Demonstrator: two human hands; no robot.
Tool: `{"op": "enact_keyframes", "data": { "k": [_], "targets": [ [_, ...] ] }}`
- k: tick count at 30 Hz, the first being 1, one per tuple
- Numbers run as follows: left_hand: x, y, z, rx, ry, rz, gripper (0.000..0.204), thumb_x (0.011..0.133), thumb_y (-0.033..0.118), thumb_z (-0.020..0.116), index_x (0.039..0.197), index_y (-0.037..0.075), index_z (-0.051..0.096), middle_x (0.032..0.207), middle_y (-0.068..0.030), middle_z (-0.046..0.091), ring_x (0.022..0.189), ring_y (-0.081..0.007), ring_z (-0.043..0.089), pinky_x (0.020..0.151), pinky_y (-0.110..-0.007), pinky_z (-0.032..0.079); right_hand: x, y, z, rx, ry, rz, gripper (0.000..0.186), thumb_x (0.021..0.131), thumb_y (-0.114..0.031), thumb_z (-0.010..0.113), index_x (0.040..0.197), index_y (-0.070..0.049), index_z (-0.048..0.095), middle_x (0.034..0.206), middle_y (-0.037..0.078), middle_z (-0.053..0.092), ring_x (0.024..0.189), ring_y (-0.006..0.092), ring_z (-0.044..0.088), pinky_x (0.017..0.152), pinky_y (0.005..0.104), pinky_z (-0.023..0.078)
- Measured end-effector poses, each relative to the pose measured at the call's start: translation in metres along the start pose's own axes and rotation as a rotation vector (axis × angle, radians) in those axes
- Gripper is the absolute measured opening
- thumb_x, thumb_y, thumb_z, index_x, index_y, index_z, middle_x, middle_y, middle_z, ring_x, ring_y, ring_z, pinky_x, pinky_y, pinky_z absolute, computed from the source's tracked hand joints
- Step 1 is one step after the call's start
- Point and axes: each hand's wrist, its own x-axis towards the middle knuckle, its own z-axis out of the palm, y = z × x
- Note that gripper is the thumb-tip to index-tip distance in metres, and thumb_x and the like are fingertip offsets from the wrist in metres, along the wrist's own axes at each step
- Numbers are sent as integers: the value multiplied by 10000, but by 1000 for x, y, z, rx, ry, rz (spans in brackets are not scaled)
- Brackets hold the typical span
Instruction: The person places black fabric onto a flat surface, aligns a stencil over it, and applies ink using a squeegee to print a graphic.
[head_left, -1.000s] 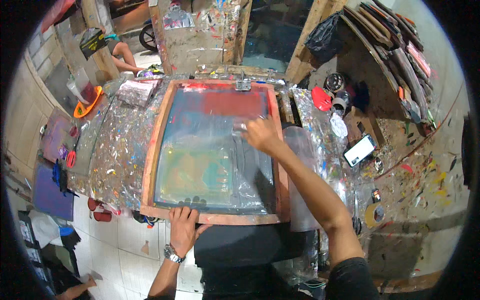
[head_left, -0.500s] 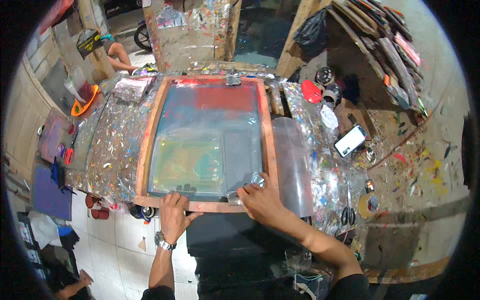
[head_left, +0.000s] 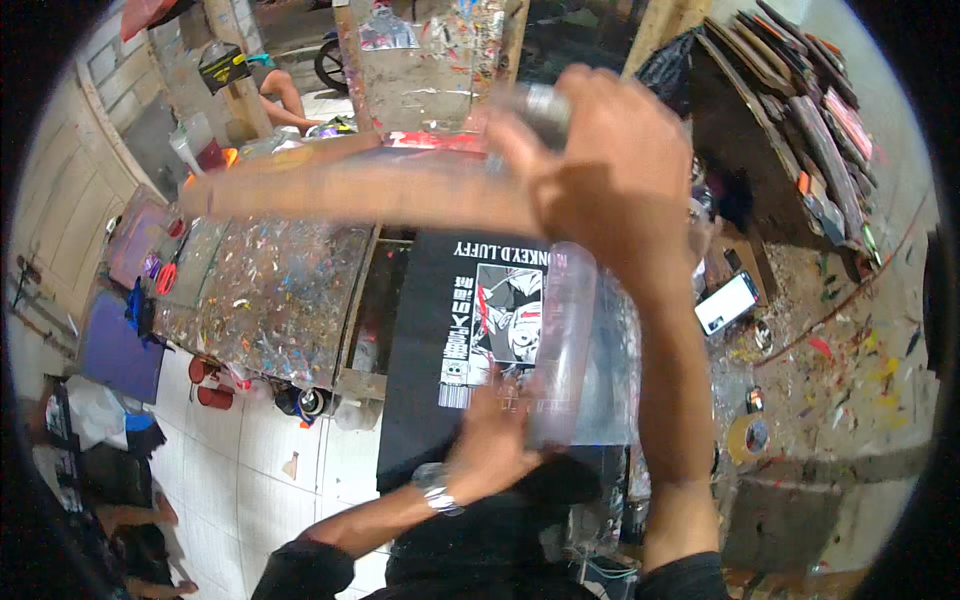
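Lifted since half a second ago, the frame (head_left: pixel 370 190) has swung up off the shirt (head_left: pixel 413 345), where it had been lying flat. Its near rail, blurred, now runs in the air from the far left across to the right wrist. From where I stand, the black shirt shows beneath, with a black-and-white print (head_left: pixel 510 310) touched with red.

The right hand (head_left: pixel 625 160) has come up from the rail's near edge and is now high at the far right, fingers closed around a pale tool (head_left: pixel 543 103), too smeared to make out well. Whether it also bears the frame's weight, I cannot tell.

Down near the body, the left hand (head_left: pixel 490 435), wearing a watch (head_left: pixel 437 490), has left the rail and is over the print's near end, fingers pointing away from the person. Beside it lies a clear, curled sheet (head_left: pixel 565 330). The sheet's long axis runs away from the body, along the print's right side and overlapping that edge; its near end is just right of the left fingers, the rest stretching forward. So the left hand is much the nearer one; the right is up beyond the sheet's far end. Blur hides whether the left fingers grip it or merely rest by it.
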Motion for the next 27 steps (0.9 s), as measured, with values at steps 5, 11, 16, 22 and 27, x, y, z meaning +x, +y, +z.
{"op": "enact_keyframes", "data": {
  "k": [5, 11, 16, 22, 27],
  "targets": [
    [27, -14, 65, -829, -446, 188, 656, 922, 271, 750, 1496, 65, 509, 1489, -220, 555, 1392, -399, 510, 1129, -494, 419, 86, 37, -7, 52, -151, 74, 664, 896, -516, 701, 700, 118, 679, 699, 317, 651, 712, 477, 680, 701, 522, 542],
    [225, -225, 31, 423, 440, 112, 397, 881, 189, 679, 1241, 24, 664, 1397, -213, 598, 1212, -425, 592, 983, -514, 508, 110, 32, -23, 162, -231, 105, 687, 897, -538, 690, 757, 134, 698, 735, 338, 661, 760, 490, 691, 724, 527, 547],
    [263, -277, 27, 272, 236, 226, 191, 887, 132, 724, 1049, 35, 697, 1281, -168, 664, 1138, -385, 631, 940, -492, 511, 120, 44, -11, 87, -384, 276, 706, 896, -573, 666, 841, 129, 715, 854, 354, 690, 895, 479, 710, 833, 522, 567],
    [169, -320, -51, -515, 633, -404, 194, 861, 114, 796, 980, 34, 666, 899, -66, 699, 854, -187, 628, 822, -341, 506, 131, 86, 26, 96, -195, 19, 878, 841, -767, 606, 812, 102, 730, 824, 367, 680, 891, 496, 714, 813, 549, 553],
    [-63, -393, -196, -273, 1377, -737, 221, 856, 96, 789, 1021, 45, 651, 929, -86, 683, 826, -172, 624, 749, -333, 518, 142, 67, 14, 89, -176, 116, 842, 852, -721, 639, 896, 115, 726, 900, 374, 685, 957, 489, 704, 843, 526, 538]
  ]
}}
